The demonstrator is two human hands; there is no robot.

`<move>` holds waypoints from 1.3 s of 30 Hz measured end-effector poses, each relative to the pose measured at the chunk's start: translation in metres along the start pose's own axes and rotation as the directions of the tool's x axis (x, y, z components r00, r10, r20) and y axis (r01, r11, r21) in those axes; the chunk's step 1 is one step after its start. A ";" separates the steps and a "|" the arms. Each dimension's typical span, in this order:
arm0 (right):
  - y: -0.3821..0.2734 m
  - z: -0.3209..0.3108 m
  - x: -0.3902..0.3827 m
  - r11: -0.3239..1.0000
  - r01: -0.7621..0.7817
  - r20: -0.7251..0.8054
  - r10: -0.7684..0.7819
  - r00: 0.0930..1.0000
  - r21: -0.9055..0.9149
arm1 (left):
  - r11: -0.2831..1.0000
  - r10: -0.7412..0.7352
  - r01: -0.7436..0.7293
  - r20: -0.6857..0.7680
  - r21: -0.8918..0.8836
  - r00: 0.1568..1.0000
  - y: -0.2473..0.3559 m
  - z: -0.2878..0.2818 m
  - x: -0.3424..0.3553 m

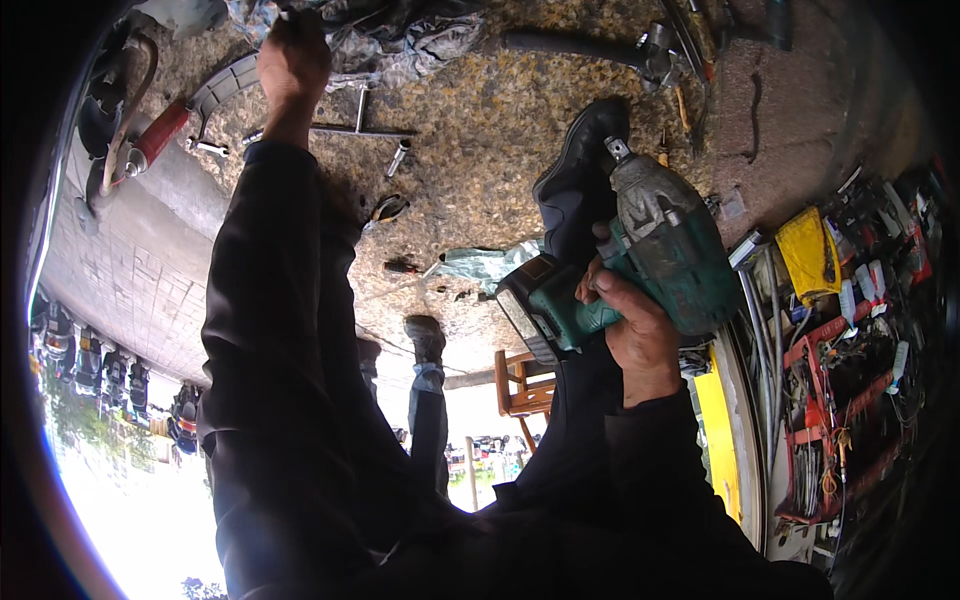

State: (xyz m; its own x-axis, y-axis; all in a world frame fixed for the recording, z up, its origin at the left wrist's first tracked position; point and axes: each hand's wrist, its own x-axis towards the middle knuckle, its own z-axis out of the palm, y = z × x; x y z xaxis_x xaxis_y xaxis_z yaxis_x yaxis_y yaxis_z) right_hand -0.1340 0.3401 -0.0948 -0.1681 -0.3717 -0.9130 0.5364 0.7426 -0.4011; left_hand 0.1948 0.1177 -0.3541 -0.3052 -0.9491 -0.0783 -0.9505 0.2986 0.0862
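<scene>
While my right hand (642,338) grips the impact wrench (672,240) near my shoe (575,165), I should point its tip away from my foot; I can't tell if my left hand (294,58), by the crumpled sheet (440,38), holds anything.

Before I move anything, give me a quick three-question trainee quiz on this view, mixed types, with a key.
1. Multiple choice: What does the right hand grip?
A) a metal bar
B) a green power tool
C) a chrome socket

2. True or false: The red cylinder lies at the right side of the picture.

3. Short answer: What crumpled material is at the top of the picture, by the left hand?

Key:
1. B.
2. False; the red cylinder lies at the left side.
3. Grey sheeting; whether the left hand grips it cannot be told.
</scene>
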 end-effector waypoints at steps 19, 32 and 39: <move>-0.018 -0.002 0.005 0.977 -0.008 0.075 0.025 0.997 -0.215 | 0.714 -0.447 0.693 0.696 -0.100 0.561 0.106 0.065 -0.218; -0.120 0.026 -0.066 0.917 0.124 0.427 0.055 0.902 -0.379 | 0.437 0.171 0.342 0.450 -0.832 0.876 0.127 -0.309 -0.041; -0.228 0.027 -0.122 0.839 0.485 0.710 -0.183 0.679 -0.247 | 0.620 0.577 -0.163 0.306 -0.767 0.757 0.157 -0.485 0.049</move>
State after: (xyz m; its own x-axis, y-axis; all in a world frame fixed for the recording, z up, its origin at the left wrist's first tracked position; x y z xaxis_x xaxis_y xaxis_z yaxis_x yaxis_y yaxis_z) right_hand -0.2135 0.2012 0.1099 0.3751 -0.7844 -0.4939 0.1640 0.5806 -0.7975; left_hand 0.0586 0.0691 0.1376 -0.7976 -0.5155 -0.3131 -0.4950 0.2630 0.8281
